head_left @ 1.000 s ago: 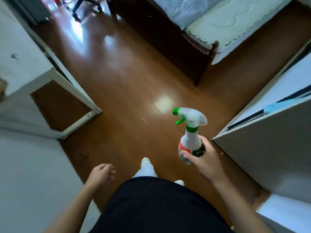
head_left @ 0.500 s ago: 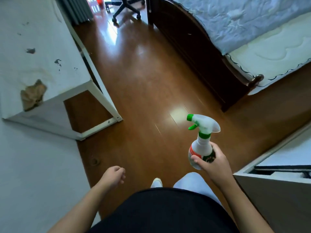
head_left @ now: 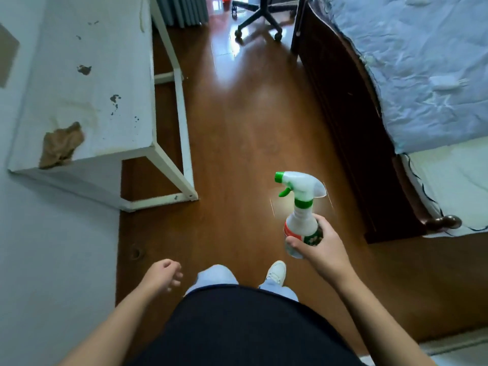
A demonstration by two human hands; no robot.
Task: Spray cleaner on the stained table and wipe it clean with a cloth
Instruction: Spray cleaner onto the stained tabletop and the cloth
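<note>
The right hand [head_left: 320,247] has its fingers [head_left: 295,243] wrapped round the spray bottle [head_left: 301,217], upright, nozzle pointing left. The left hand [head_left: 163,277] hangs loosely curled, holding nothing. Ahead and left of its fingers stands the stained white table [head_left: 118,62] — a crumpled brown cloth [head_left: 62,143] lies on its near corner.

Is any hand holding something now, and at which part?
The right hand grips the spray bottle around its lower body, below the trigger. The left hand holds nothing.
</note>
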